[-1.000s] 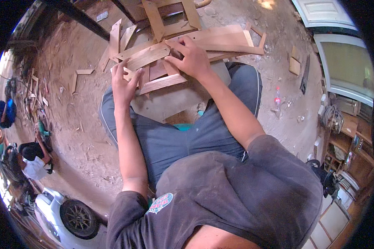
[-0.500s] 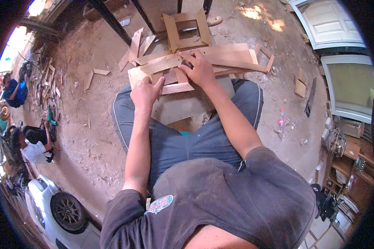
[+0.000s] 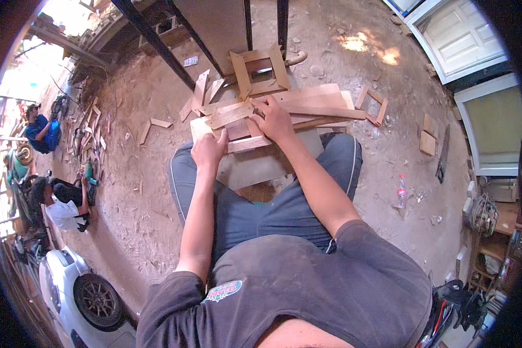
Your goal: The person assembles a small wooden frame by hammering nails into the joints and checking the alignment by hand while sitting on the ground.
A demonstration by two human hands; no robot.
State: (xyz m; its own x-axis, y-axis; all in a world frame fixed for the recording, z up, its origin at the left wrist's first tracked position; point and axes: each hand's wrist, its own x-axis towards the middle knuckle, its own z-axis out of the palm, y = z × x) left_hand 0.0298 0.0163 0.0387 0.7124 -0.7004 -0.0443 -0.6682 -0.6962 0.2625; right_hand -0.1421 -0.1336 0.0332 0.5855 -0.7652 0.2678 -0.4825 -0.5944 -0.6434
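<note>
Above my knees lies a small frame of pale wooden strips, its near strip point(image 3: 247, 144) running between my hands. My left hand point(image 3: 209, 149) is closed around the frame's left end, thumb pointing up along it. A wooden strip point(image 3: 231, 115) with small dark marks at its ends lies across the far side. My right hand point(image 3: 274, 120) pinches this strip's right end between thumb and fingers. Under the frame is a flat board point(image 3: 255, 165) over my lap. Just beyond stands another wooden frame point(image 3: 279, 68), and wide planks point(image 3: 313, 95) lie to the right.
Joined strips point(image 3: 200, 93) lie at the far left of the work. On the dirt floor are an angled wood piece point(image 3: 152, 127), a small frame point(image 3: 383, 110), a plastic bottle point(image 3: 401, 191) and a handsaw-like tool point(image 3: 443, 155). Two people and a car point(image 3: 81, 290) are at left.
The whole view has shifted, so the work sits slightly lower in the picture. Both hands stay on the wooden frame, their grip much the same.
</note>
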